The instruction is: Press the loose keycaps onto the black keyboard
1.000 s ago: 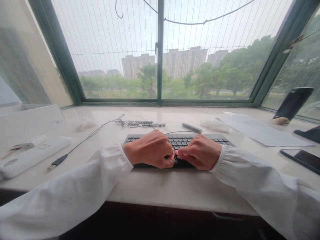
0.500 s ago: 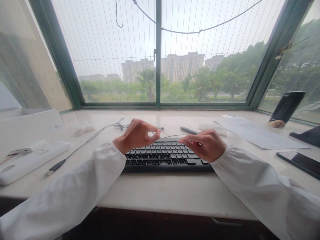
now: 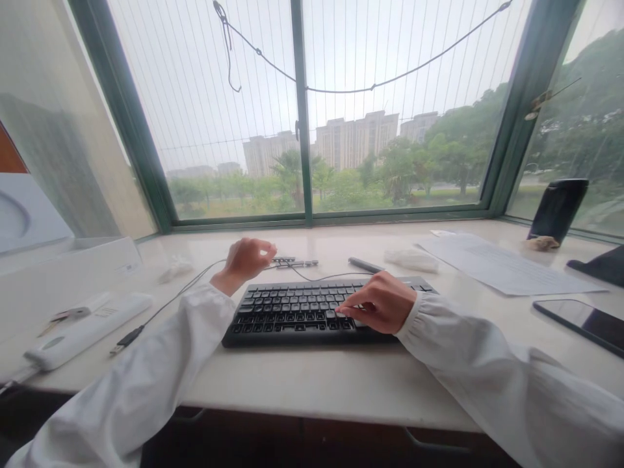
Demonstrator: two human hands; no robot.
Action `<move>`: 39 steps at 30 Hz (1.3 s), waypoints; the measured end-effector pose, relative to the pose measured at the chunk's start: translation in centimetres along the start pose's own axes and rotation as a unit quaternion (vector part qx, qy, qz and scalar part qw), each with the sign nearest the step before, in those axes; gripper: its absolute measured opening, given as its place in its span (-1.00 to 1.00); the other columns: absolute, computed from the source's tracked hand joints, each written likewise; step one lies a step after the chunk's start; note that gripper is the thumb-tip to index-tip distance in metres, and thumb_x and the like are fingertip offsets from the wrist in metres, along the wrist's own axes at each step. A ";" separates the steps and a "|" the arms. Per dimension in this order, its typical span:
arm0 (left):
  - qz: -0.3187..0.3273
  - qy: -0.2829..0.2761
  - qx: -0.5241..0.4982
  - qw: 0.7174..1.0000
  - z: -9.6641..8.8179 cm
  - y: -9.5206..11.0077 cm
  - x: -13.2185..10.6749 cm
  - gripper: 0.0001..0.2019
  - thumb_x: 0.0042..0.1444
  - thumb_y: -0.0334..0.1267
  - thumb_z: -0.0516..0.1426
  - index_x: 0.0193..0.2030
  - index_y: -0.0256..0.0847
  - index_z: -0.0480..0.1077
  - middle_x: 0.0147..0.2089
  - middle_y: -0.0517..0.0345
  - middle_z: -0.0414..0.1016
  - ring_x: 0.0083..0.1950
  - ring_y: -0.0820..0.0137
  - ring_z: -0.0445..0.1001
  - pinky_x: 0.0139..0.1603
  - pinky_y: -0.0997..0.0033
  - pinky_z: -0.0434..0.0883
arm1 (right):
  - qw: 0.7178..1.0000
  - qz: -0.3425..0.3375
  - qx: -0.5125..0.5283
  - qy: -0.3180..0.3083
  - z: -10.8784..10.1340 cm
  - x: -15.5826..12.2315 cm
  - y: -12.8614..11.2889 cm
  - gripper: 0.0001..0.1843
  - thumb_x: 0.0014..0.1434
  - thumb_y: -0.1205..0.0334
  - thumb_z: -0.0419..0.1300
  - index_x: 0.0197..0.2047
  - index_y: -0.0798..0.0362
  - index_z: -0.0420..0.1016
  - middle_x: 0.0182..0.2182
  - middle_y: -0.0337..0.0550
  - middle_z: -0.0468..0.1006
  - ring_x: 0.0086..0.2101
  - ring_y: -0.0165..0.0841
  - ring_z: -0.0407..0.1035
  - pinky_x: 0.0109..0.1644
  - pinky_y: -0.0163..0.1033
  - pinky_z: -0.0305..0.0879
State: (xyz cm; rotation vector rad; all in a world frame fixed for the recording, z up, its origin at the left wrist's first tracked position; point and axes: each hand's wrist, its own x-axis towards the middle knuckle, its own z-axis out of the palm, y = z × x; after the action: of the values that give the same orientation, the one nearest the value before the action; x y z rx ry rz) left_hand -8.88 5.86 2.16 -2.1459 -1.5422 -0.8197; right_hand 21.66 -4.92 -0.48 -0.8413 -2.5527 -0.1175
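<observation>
A black keyboard (image 3: 292, 336) lies in front of me; its front rows show sockets without caps, while keycaps sit on rows farther back. My right hand (image 3: 383, 302) is over its right half, thumb and forefinger pinched together at the keys; what is between them, if anything, is hidden. Behind the keyboard's left corner, my left hand (image 3: 245, 263) is raised with its fingertips in a pinch, beside small dark strips of loose keycaps (image 3: 297, 264). I cannot make out anything in it. A thin dark cable (image 3: 324, 278) runs behind the keyboard, and its USB plug (image 3: 127, 339) rests at the left.
At left are a white power strip (image 3: 92, 331), keys (image 3: 68, 316) and a white box (image 3: 97, 260). A dark pen-like stick (image 3: 365, 265) and a clear plastic bag (image 3: 412, 260) lie behind the keyboard. Paper (image 3: 502, 260), a phone (image 3: 585, 323) and a black upright object (image 3: 558, 209) are at right.
My left hand has moved left, away from the cable's middle stretch. My right hand has come down and left onto the keys. The cable now lies slack behind the keyboard, and the view has shifted.
</observation>
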 end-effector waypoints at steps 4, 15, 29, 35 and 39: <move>-0.031 -0.022 0.018 0.999 0.4 -1.3 0.5 -0.64 0.22 0.01 0.03 -0.24 0.01 0.65 -0.17 0.13 0.67 -0.09 0.12 0.59 -0.17 0.28 0.41 | 1.000 -0.007 -0.002 0.013 0.1 0.0 -0.1 -0.62 0.26 0.07 0.12 -0.48 -0.01 0.64 -0.76 -0.30 0.35 -0.68 -0.50 0.20 -0.53 -0.34 -0.01; 0.033 -0.179 0.002 0.983 3.0 -2.1 5.3 -0.65 0.20 0.08 0.06 -0.10 0.03 0.60 -0.23 0.24 0.66 -0.14 0.32 0.57 -0.13 0.44 0.37 | 0.995 0.072 -0.037 0.055 0.8 -0.1 1.9 -0.72 0.26 0.06 0.13 -0.27 -0.11 0.69 -0.70 -0.30 0.44 -0.58 -0.42 0.38 -0.42 -0.33 0.08; 0.130 -0.325 0.029 0.937 8.9 -0.5 10.5 -0.77 -0.09 -0.03 0.28 -0.32 -0.06 0.64 -0.21 0.12 0.65 -0.15 0.30 0.53 -0.09 0.45 0.36 | 0.992 0.095 -0.078 0.025 0.1 0.1 1.4 -0.66 0.29 0.03 0.08 -0.24 -0.09 0.68 -0.63 -0.21 0.53 -0.48 -0.32 0.46 -0.38 -0.30 0.14; 0.141 -0.306 0.022 0.941 8.7 0.1 10.2 -0.80 -0.09 -0.07 0.28 -0.35 -0.07 0.63 -0.21 0.13 0.64 -0.14 0.29 0.54 -0.08 0.44 0.36 | 0.991 0.103 -0.085 0.024 0.1 0.1 1.3 -0.64 0.29 0.01 0.06 -0.26 -0.10 0.68 -0.61 -0.20 0.55 -0.47 -0.31 0.47 -0.36 -0.30 0.16; 0.143 -0.242 -0.005 0.960 6.9 0.9 9.9 -0.74 0.04 -0.05 0.19 -0.23 -0.11 0.60 -0.15 0.14 0.64 -0.11 0.30 0.55 -0.03 0.43 0.37 | 0.991 0.109 -0.078 0.025 0.0 0.0 1.3 -0.65 0.29 0.02 0.07 -0.27 -0.10 0.68 -0.62 -0.21 0.54 -0.48 -0.32 0.47 -0.37 -0.31 0.14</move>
State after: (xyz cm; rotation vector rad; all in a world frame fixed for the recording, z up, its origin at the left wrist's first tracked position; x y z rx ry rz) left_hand -4.16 16.87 3.36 -2.6292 -1.3714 -0.2135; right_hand 22.41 -3.86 -0.54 -1.1562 -2.4106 -0.2691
